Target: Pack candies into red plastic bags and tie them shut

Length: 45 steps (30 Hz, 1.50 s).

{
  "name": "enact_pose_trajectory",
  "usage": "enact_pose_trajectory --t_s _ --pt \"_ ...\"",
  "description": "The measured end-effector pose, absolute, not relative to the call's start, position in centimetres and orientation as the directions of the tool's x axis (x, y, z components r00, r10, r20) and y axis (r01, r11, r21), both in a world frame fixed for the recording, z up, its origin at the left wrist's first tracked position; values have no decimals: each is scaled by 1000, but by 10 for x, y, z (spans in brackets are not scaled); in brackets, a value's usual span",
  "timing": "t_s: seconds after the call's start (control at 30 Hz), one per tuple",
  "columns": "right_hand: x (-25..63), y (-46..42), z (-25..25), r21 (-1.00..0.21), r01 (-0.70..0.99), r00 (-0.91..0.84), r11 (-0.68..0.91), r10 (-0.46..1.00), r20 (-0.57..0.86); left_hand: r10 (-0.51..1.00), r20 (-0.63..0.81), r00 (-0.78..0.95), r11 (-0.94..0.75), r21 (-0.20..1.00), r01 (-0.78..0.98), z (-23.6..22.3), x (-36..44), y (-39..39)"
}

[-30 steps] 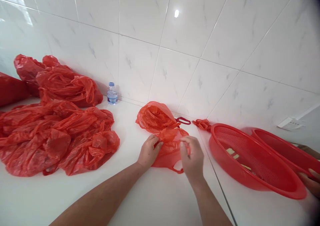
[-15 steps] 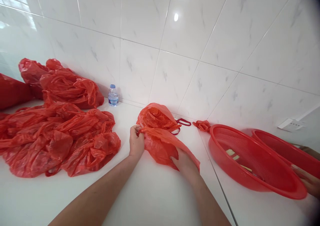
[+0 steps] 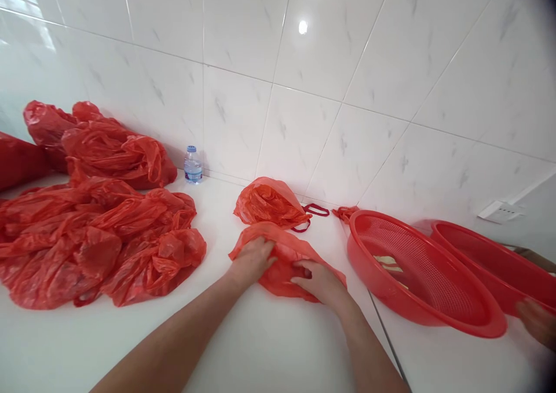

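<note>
Right in the middle of the white table [image 3: 260, 358], a thin red plastic bag [image 3: 283, 272] is lying with its mouth gaping open, and both of the person's hands are working in it. The left hand [image 3: 254, 258] is resting inside towards the far left edge, thumb standing a bit off the fingers; honestly can't tell if it's pinching any plastic. The right hand [image 3: 320, 281] is sitting in the right part of the opening, half curled, with a small gap showing between thumb and fingers, so pretty loose. Just behind, a bunched-up red bundle [image 3: 270, 204] is lying near the wall [image 3: 243, 120], with a dark red loop [image 3: 317, 210] lying beside it. Off to the right, a red strainer basket [image 3: 376, 271] is holding some pale strips [image 3: 388, 261], and a second red tub [image 3: 441, 226] is sitting right behind. Somebody else's hand [image 3: 536, 321] is showing at the far right by the tubs, all blurry. Over on the left, a big pile of crumpled red bags [image 3: 99, 242] is sprawling across the table, and a little water bottle [image 3: 193, 167] is standing upright by the wall.
</note>
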State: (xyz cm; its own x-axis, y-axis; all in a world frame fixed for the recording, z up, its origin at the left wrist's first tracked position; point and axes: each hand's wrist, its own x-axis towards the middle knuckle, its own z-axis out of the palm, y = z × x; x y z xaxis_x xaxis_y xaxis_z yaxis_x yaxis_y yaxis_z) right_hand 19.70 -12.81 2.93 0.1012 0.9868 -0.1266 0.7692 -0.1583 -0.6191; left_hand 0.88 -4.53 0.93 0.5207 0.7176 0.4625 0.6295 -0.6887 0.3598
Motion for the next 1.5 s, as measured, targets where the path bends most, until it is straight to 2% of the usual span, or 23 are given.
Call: enact_pose_trajectory --t_s 0.1,0.17,0.37,0.43,0.5,0.57,0.67,0.7,0.77,0.9,1.0,1.1,1.2,1.27,1.33,1.5 --pt "204 -129 28 -721 677 107 -148 989 -102 814 269 515 -578 463 672 1 1 -32" --pt "209 -126 23 -789 597 152 -143 986 -64 825 205 527 -551 499 669 -1 -2 -31" --pt "230 -114 2 -965 226 372 -134 927 -41 777 113 620 -544 617 569 9 -3 -50" --pt "235 -111 0 -970 196 431 -140 901 -43 766 119 631 -551 627 551 9 0 -56" --pt "236 -111 3 -953 252 460 -170 887 -36 765 135 630 -552 640 534 8 4 -60" --pt "234 -114 8 -887 416 472 -200 882 22 778 161 608 -547 650 528 6 10 -64" --pt "227 -119 17 -659 712 390 -243 917 82 756 286 588 -613 625 484 6 17 -71" --pt "224 -120 19 -590 767 359 -252 931 69 729 333 598 -650 608 456 7 19 -73" --pt "219 -121 21 -528 808 323 -262 946 23 656 388 647 -720 578 383 8 22 -76" --pt "211 -123 21 -547 803 259 -236 965 -36 574 369 731 -773 540 335 8 22 -74" --pt "212 -124 20 -629 758 195 -171 980 -32 634 327 700 -736 533 417 3 16 -64" --pt "223 -123 15 -770 616 208 -166 977 -44 717 145 682 -614 595 518 -3 8 -56" --pt "237 -121 7 -930 321 258 -179 962 -96 710 -47 703 -524 632 571 -6 3 -54" --pt "244 -120 3 -982 102 278 -160 952 -127 704 -56 708 -527 627 574 -6 2 -55" --pt "247 -120 0 -991 -47 284 -122 950 -131 710 -21 704 -543 620 566 -4 2 -57" --pt "243 -118 -1 -971 -237 251 -36 963 -97 707 -29 706 -538 626 565 -2 2 -57"
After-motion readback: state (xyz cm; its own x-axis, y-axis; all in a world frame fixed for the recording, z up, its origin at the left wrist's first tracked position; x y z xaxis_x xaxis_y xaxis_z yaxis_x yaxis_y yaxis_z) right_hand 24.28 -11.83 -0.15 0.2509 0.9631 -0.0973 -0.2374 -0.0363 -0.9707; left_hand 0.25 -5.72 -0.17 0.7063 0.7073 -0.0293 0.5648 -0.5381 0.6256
